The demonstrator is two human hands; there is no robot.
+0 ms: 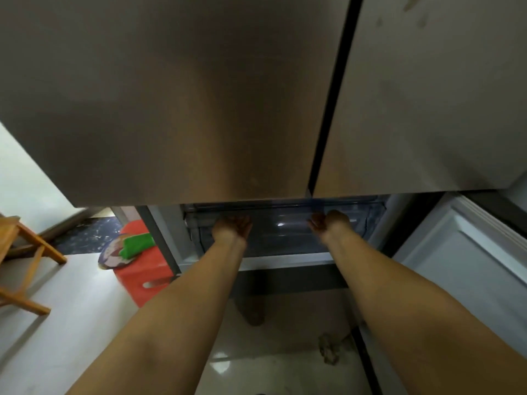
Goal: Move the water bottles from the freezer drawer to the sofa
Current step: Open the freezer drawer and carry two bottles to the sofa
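Note:
The clear plastic freezer drawer (281, 238) sits in the open lower compartment, just beneath the two closed upper fridge doors (199, 95). Both my arms reach forward to its front. My left hand (232, 228) grips the drawer's upper front rim on the left side, palm turned up. On the right side, my right hand (328, 223) grips the same rim. The fingertips of both hands are partly hidden under the upper doors' edge. No water bottle shows inside the drawer from this angle, and the sofa is out of view.
The lower freezer door (470, 252) stands swung open at the right. A red plastic stool (142, 277) carrying a green cloth (137, 245) stands left of the fridge. A wooden chair (22, 252) is at the far left. My foot (252, 315) is on the floor.

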